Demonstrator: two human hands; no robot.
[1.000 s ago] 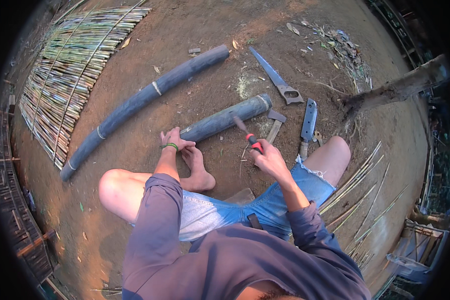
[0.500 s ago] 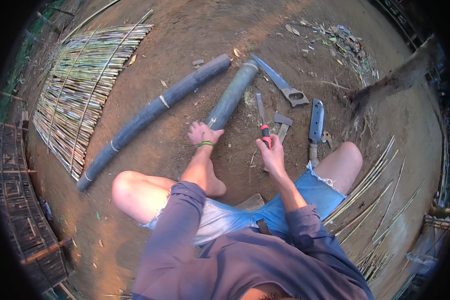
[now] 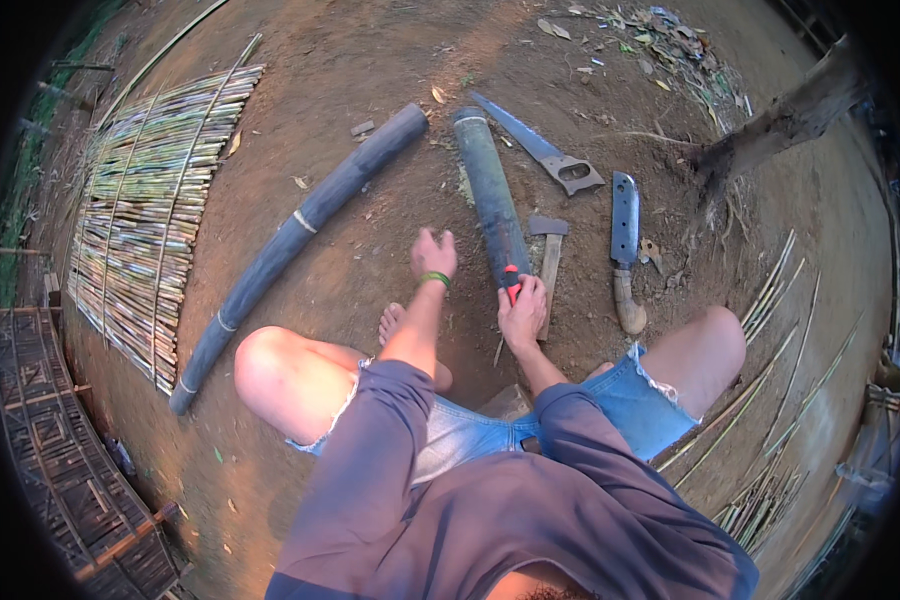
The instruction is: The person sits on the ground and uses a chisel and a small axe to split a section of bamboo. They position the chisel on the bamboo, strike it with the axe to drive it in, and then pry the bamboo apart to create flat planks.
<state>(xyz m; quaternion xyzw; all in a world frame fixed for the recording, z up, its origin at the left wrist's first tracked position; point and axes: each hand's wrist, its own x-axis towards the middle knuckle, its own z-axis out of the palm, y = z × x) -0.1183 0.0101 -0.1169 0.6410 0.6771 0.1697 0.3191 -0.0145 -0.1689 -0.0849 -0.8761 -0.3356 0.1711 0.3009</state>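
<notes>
A short, thick dark-green bamboo section (image 3: 490, 185) lies on the dirt in front of me, its near end by my right hand. My right hand (image 3: 525, 312) is closed round the red and black handle of a chisel (image 3: 512, 284), held over that near end; the blade is hard to make out against the bamboo. My left hand (image 3: 434, 254), with a green band on the wrist, hovers left of the bamboo, apart from it, empty with thumb and fingers apart. Just right of the bamboo lies a hatchet (image 3: 550, 250) with a wooden handle.
A handsaw (image 3: 540, 145) lies beyond the hatchet, a broad-bladed machete (image 3: 625, 235) to the right. A long dark bamboo pole (image 3: 300, 235) and a mat of tied thin canes (image 3: 155, 200) lie left. Thin strips (image 3: 760, 375) lie at right, near a tree trunk (image 3: 785, 120).
The bamboo section has swung round, its near end now farther right. My left hand has come off it. My right hand has brought the chisel left and down over the bamboo.
</notes>
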